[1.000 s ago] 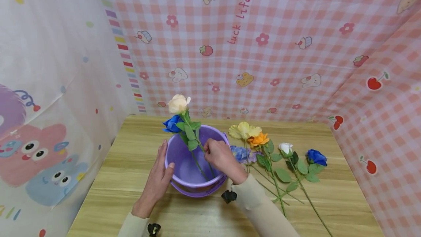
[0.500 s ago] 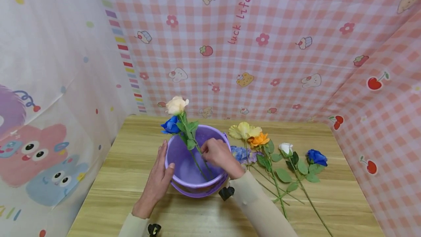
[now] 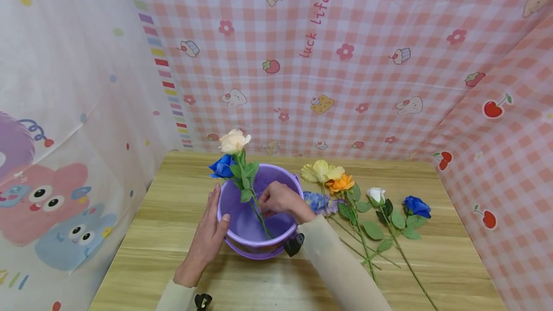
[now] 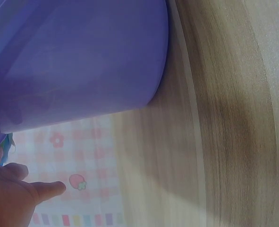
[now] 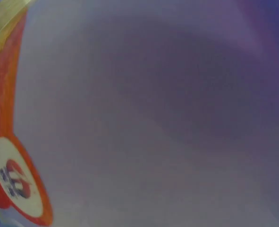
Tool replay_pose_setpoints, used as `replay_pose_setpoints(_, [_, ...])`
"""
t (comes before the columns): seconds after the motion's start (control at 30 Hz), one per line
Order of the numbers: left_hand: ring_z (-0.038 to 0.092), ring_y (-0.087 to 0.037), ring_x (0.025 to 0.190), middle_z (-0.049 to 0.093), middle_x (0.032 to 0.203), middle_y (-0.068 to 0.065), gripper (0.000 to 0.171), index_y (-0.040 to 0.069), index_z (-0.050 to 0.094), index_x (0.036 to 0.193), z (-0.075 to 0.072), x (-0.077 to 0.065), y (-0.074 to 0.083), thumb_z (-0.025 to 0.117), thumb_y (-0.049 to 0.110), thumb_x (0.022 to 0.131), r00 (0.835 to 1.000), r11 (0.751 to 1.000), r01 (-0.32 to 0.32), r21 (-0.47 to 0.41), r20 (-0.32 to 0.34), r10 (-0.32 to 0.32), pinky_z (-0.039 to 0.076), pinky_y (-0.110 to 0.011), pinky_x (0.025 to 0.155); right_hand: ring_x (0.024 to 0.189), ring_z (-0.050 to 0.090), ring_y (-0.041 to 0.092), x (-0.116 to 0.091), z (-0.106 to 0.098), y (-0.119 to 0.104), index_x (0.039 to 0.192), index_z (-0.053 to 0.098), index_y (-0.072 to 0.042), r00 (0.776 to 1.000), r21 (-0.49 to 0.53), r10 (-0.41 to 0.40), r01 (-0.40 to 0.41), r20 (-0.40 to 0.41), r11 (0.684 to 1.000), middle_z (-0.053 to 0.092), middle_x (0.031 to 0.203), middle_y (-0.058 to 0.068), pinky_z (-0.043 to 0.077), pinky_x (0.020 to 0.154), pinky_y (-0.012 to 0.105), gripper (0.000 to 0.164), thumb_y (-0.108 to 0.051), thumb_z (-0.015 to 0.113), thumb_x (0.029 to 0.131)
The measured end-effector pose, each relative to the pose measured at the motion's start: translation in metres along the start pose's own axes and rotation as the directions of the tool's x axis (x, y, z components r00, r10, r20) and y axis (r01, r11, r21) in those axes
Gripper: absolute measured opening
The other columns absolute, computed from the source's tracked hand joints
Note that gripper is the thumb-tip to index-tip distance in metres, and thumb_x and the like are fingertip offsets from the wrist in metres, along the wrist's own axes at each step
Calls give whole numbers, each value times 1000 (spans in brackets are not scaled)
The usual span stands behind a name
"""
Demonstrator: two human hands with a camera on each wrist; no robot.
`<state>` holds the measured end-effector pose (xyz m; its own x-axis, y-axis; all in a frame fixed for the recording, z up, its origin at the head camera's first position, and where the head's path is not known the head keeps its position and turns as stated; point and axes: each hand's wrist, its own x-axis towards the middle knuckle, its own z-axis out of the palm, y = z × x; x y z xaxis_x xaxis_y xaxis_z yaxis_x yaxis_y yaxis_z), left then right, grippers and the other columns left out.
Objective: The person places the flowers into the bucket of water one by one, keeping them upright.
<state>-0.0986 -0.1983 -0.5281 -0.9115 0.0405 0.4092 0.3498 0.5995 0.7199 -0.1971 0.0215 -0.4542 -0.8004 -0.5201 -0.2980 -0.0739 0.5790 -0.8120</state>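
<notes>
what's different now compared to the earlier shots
The right hand has moved left over the bucket. The cream rose has dipped a little, and the blue rose beside it has shifted left and slightly down. No letting go is visible. The left hand and the bucket stayed put.

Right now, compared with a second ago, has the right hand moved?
Yes: in the head view, the right hand has shifted left, judged against the purple bucket, which stays in place.

A small cloth-walled booth, in a home or studio, unclear which: pink checked cloth behind and right, white cartoon-printed cloth left, enclosing a wood-grain table.
</notes>
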Motion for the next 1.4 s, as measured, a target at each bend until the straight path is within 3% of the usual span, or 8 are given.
replay_pose_setpoints(0.3, [19, -46, 154, 21, 171, -15, 69, 7, 17, 166, -1, 0, 1, 48, 17, 105, 1000, 1000, 17, 7, 8, -17, 21, -62, 123, 59, 61, 3, 4, 0, 2, 67, 76, -8, 999, -230, -36, 36, 4, 973, 68, 62, -9, 49, 62, 16, 15, -1, 76, 80])
replay_pose_setpoints(0.47, [18, -47, 154, 20, 171, -14, 71, 9, 16, 167, -1, 0, 2, 49, 13, 104, 1000, 1000, 26, -4, 16, -26, 21, -64, 122, 69, 59, 8, 1, -2, 0, 80, 82, -8, 997, -286, -73, 70, 1, 956, 71, 71, -7, 50, 67, 21, 2, -6, 81, 81])
replay_pose_setpoints(0.57, [18, -45, 154, 19, 172, -12, 72, 10, 16, 167, -1, -1, 3, 50, 12, 104, 999, 999, 39, -7, 21, -38, 21, -64, 122, 85, 67, 14, -5, -4, -3, 95, 84, -10, 997, -297, -80, 71, -17, 952, 77, 88, -4, 55, 80, 28, 13, -12, 83, 82])
replay_pose_setpoints(0.77, [17, -43, 155, 18, 172, -9, 71, 11, 15, 167, -1, -1, 3, 49, 15, 105, 999, 999, 47, -9, 28, -47, 20, -63, 123, 102, 71, 26, -23, -12, -12, 107, 79, -5, 987, -263, -150, 131, -52, 956, 78, 106, 8, 57, 90, 37, 26, -16, 82, 84])
replay_pose_setpoints(0.9, [16, -44, 155, 18, 172, -11, 70, 10, 15, 167, -1, 0, 3, 48, 15, 106, 999, 999, 40, -6, 24, -40, 20, -65, 122, 110, 70, 32, -34, -16, -10, 126, 70, 2, 979, -158, -188, 175, -73, 972, 73, 121, 17, 60, 91, 39, 42, -13, 80, 88])
replay_pose_setpoints(1.07, [18, -46, 154, 20, 171, -13, 70, 9, 16, 167, 0, -1, 2, 49, 13, 105, 1000, 1000, 21, 4, 12, -21, 20, -59, 124, 120, 66, 33, -48, -18, -4, 138, 64, 0, 969, -42, -206, 202, -138, 979, 67, 133, 16, 56, 99, 46, 49, -16, 75, 93])
replay_pose_setpoints(1.23, [19, -47, 153, 21, 171, -14, 69, 7, 18, 166, 0, -1, 1, 49, 14, 105, 1000, 1000, -6, 8, -2, 6, 14, -38, 128, 125, 63, 35, -59, -15, 8, 133, 68, -4, 922, 71, -270, 299, -276, 951, 69, 132, 12, 52, 105, 52, 39, -18, 71, 97])
replay_pose_setpoints(1.4, [20, -47, 153, 22, 170, -15, 69, 6, 18, 166, 1, -1, -1, 49, 13, 104, 1000, 1000, -15, 6, -8, 16, 12, -31, 127, 116, 68, 32, -68, -11, 19, 124, 73, -8, 835, 98, -318, 400, -450, 911, 74, 122, 7, 55, 102, 47, 30, -15, 74, 95])
